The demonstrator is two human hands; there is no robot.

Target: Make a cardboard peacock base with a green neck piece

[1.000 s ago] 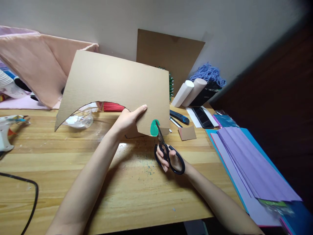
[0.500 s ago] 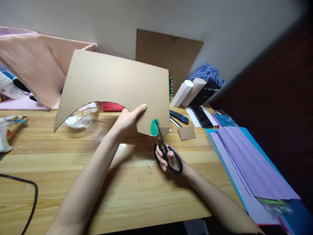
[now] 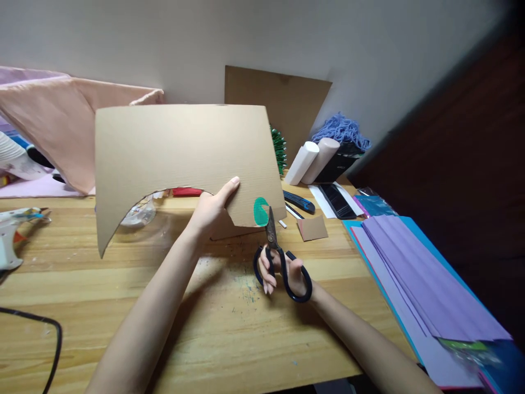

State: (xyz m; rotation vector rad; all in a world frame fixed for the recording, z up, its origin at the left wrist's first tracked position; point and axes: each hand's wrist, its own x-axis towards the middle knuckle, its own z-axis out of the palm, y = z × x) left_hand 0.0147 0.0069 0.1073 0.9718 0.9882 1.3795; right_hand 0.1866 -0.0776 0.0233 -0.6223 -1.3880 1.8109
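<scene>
My left hand (image 3: 213,210) grips the lower edge of a large cardboard sheet (image 3: 180,148) and holds it up above the wooden table (image 3: 123,306). The sheet has a curved cut-out along its bottom and a green shape (image 3: 260,212) painted near its lower right corner. My right hand (image 3: 283,271) is closed through the handles of black scissors (image 3: 279,257). The blades bite into the cardboard's bottom edge just right of the green shape.
A glue gun (image 3: 12,232) and a black cable (image 3: 45,334) lie at the left. Peach fabric (image 3: 61,131) is heaped behind. At the right lie purple paper sheets (image 3: 422,279), a utility knife (image 3: 299,201), a phone (image 3: 334,198), white rolls (image 3: 311,158), blue yarn (image 3: 340,128) and a small cardboard scrap (image 3: 312,227).
My left hand has turned the cardboard sheet clockwise, so its top edge now lies level. The scissors have shifted slightly to the right of the green shape, with the handles wider apart.
</scene>
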